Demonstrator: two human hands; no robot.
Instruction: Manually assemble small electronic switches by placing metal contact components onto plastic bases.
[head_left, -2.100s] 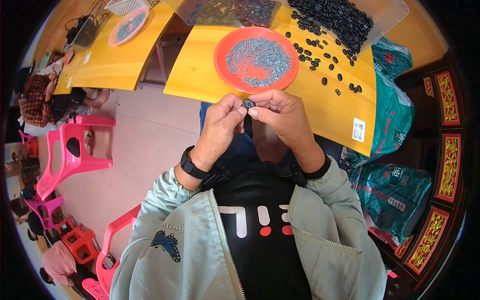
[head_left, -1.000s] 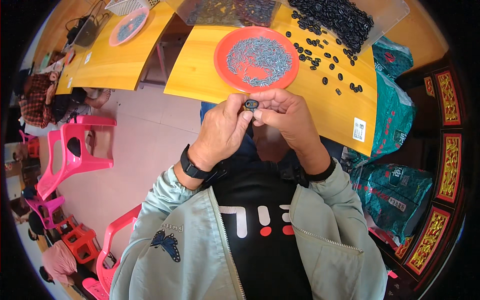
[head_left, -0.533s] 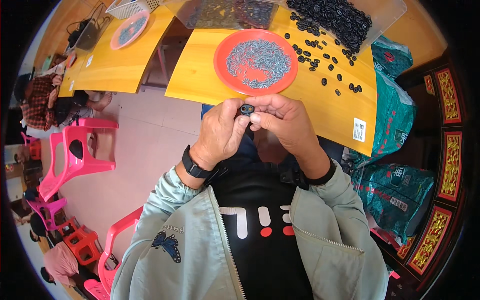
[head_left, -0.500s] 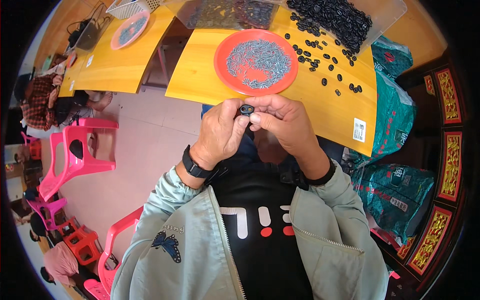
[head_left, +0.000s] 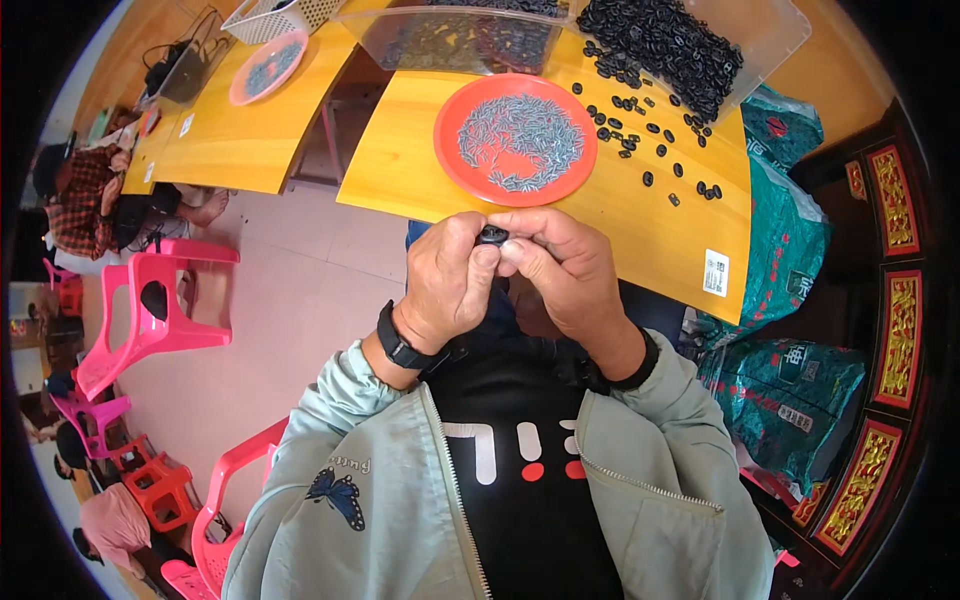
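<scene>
Both hands are raised together in front of the chest, fingertips meeting. The left hand (head_left: pixel 452 285) and the right hand (head_left: pixel 560 275) jointly pinch a small black ring-shaped plastic part (head_left: pixel 491 236); the thumbs and forefingers of both are closed on it from either side, and the part sits at the very tips, partly hidden by them. A black wristband (head_left: pixel 403 347) sits on the left wrist.

Just beyond the fingertips lies the near edge of the yellow wooden table (head_left: pixel 420 170). On it, directly ahead of the fingers, stands a round orange plastic plate (head_left: pixel 455 115) carrying a heap of small grey metal pins (head_left: pixel 520 140). Further out and to the right of the fingers, loose black parts of the same kind (head_left: pixel 660 140) are scattered, spilling from a clear plastic tray (head_left: pixel 770 35). Well to the left of the fingers stands a pink plastic chair (head_left: pixel 150 310).
</scene>
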